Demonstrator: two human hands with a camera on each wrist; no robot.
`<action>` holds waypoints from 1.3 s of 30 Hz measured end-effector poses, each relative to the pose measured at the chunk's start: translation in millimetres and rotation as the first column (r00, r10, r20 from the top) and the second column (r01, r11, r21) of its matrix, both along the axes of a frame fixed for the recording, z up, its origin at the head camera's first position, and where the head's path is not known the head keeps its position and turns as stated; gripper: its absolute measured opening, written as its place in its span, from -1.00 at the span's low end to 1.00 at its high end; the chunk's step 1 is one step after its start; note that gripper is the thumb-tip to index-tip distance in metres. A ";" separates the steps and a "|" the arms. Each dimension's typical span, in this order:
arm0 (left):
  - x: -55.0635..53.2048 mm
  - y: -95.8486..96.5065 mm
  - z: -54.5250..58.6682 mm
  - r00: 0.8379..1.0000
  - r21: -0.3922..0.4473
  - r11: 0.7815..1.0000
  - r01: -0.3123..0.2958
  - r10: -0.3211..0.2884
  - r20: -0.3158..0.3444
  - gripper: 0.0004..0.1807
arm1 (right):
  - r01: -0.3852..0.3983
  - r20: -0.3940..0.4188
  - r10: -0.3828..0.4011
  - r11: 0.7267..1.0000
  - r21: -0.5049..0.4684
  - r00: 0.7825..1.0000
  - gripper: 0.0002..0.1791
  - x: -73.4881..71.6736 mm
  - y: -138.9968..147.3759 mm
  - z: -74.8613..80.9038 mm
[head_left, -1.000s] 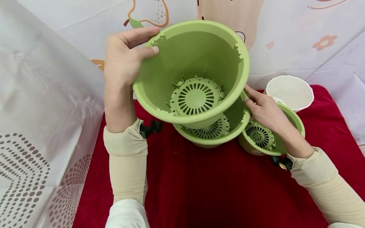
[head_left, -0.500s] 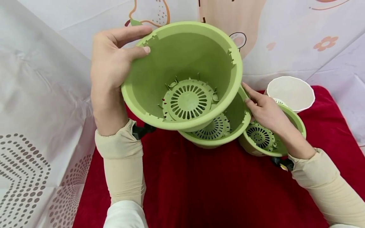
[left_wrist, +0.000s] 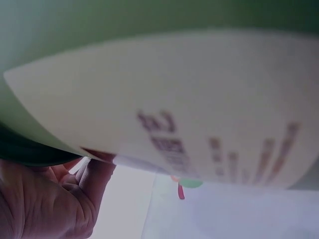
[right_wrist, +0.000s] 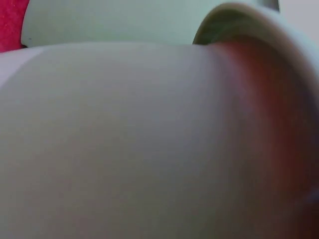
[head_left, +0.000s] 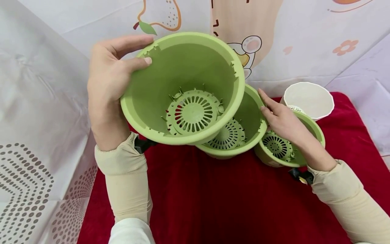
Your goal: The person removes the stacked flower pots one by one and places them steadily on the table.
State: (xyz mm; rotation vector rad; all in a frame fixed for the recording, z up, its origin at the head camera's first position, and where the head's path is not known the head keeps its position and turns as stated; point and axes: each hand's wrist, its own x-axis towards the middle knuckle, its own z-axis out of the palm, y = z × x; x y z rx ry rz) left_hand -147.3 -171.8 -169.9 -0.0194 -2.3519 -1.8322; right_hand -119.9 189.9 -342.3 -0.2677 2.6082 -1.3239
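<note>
My left hand [head_left: 109, 73] holds a large green plastic flowerpot [head_left: 195, 61] by its upper left rim, thumb inside and fingers outside. The pot is tilted toward me, showing its slotted base and small upright prongs. Its wall, with a pale printed label [left_wrist: 124, 84], fills much of the left wrist view. A second green flowerpot [head_left: 251, 113] is partly hidden behind and below it; whether they touch I cannot tell. My right hand [head_left: 281, 118] grips that second pot at its right rim. In the right wrist view a blurred pale surface hides the fingers.
A smaller green flowerpot [head_left: 266, 156] stands on the red cloth [head_left: 231, 203] under my right forearm. Behind it is a white pot [head_left: 309, 98] with a faceted rim. A printed white curtain [head_left: 304, 27] hangs along the back and left.
My left hand has carried the large pot left and slightly down, away from the second pot, uncovering more of its inside. My right hand has stayed nearly still on the second pot's rim.
</note>
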 end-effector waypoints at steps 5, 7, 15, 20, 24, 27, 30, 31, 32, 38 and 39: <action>2.3 -5.9 -1.2 1.000 0.009 1.000 -0.016 0.016 0.013 -0.59 | -0.004 -0.015 0.004 1.000 0.018 1.000 -0.39 0.2 0.0 0.1; 3.7 -8.4 -0.7 1.000 0.003 1.000 -0.023 0.023 0.019 -0.60 | -0.002 -0.016 0.003 1.000 0.020 1.000 -0.38 0.1 0.1 0.1; 11.5 -19.1 -1.1 0.998 -0.021 0.998 -0.055 0.055 0.003 -0.62 | -0.015 0.011 0.013 0.995 0.100 1.000 -0.39 -0.7 0.7 2.6; 14.7 -21.5 -1.0 0.998 -0.005 0.998 -0.065 0.065 0.015 -0.61 | 0.014 0.020 -0.017 0.990 0.140 1.000 -0.34 5.1 0.8 5.2; 16.2 -22.6 -1.1 0.998 0.032 0.998 -0.059 0.058 0.020 -0.61 | 0.021 0.070 -0.023 0.999 0.034 0.997 -0.30 11.4 0.9 6.3; 16.7 -23.8 -1.4 0.998 0.043 0.997 -0.061 0.060 0.020 -0.60 | 0.014 0.107 -0.010 0.999 -0.038 0.994 -0.27 13.8 0.5 6.4; 16.5 -25.1 -2.2 0.998 0.049 0.997 -0.060 0.060 0.015 -0.60 | 0.008 0.125 -0.001 0.998 -0.058 0.992 -0.25 15.0 0.3 6.2; 16.2 -25.6 -2.4 0.998 0.048 0.997 -0.060 0.060 0.013 -0.60 | 0.007 0.126 0.000 0.999 -0.054 0.992 -0.25 15.2 0.4 6.0; 15.9 -26.1 -2.6 0.998 0.055 0.997 -0.058 0.058 0.013 -0.60 | 0.007 0.127 0.000 0.999 -0.050 0.992 -0.25 15.4 0.5 5.9; 14.5 -30.2 -2.8 0.998 0.070 0.995 -0.069 0.068 0.017 -0.60 | 0.002 0.121 0.001 1.000 -0.017 0.993 -0.24 17.0 1.7 6.0; 14.5 -31.0 -2.6 0.997 0.070 0.995 -0.073 0.072 0.017 -0.60 | 0.000 0.119 0.001 1.000 -0.006 0.993 -0.23 17.5 1.9 6.3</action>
